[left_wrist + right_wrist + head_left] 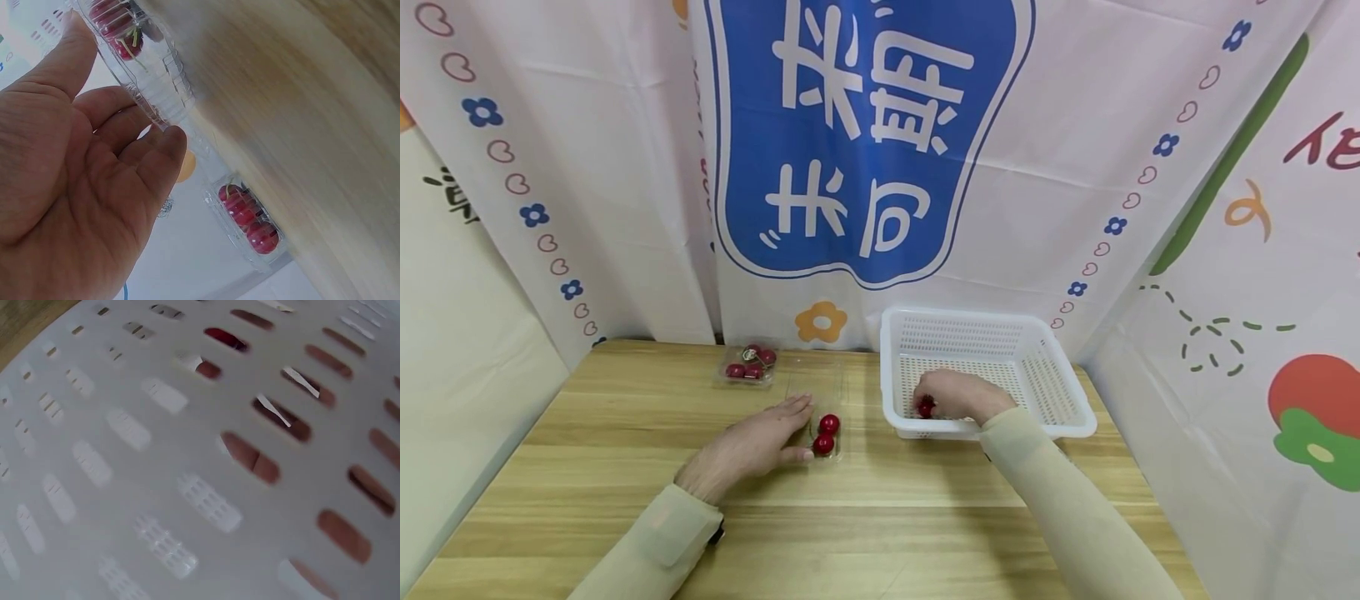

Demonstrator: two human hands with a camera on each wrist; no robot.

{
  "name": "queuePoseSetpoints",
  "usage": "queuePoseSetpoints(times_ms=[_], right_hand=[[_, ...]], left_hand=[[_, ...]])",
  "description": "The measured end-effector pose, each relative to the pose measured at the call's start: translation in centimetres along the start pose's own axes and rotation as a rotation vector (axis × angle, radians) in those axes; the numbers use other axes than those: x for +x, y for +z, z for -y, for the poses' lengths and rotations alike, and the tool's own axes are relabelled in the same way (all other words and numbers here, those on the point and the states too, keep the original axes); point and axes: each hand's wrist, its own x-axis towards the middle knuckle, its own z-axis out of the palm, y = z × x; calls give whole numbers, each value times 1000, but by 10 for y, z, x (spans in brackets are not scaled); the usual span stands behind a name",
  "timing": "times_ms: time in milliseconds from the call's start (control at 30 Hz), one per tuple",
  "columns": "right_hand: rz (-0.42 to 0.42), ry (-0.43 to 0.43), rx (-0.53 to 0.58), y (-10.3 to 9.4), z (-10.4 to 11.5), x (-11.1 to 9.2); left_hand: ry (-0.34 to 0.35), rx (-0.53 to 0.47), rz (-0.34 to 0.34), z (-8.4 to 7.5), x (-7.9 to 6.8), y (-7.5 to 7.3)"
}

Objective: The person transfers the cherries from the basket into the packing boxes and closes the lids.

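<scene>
Nearest my viewpoint are two pale beige sleeves over a wood-grained tabletop. At the end of one, the left hand lies beside a thin, clear plastic box, fingers relaxed and only slightly bent, with thumb and fingertips at its edge. I read that as steadying, not gripping. Two round, glossy red cherries sit in the box's near end; its lid is folded back toward the far side. I'd use light pressure there, since such plastic probably flexes and could slide.

To the right, the right hand reaches over the front rim of a white, rectangular, slotted plastic basket, its fingers curled round a single dark red cherry. That cherry is low inside the basket, near the front left corner. Slotted plastic fills my right wrist view, so I cannot tell whether the fruit touches the floor. I'd pinch gently around its middle, free any stem from the slots, and clear the rim before travelling sideways.

Farther back, a second clear plastic box holds more red cherries, near the white printed curtain.
</scene>
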Motion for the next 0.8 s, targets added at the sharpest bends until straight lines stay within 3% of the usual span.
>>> queuePoseSetpoints(times_ms=[200,400,800], right_hand=[[-6,45,35,3,-4,0],[-78,17,51,1,-3,0],[-231,74,92,-1,7,-6]], left_hand=[[-1,2,-1,0,0,0],[-1,-1,-1,0,1,1],[-3,-6,1,0,0,0]])
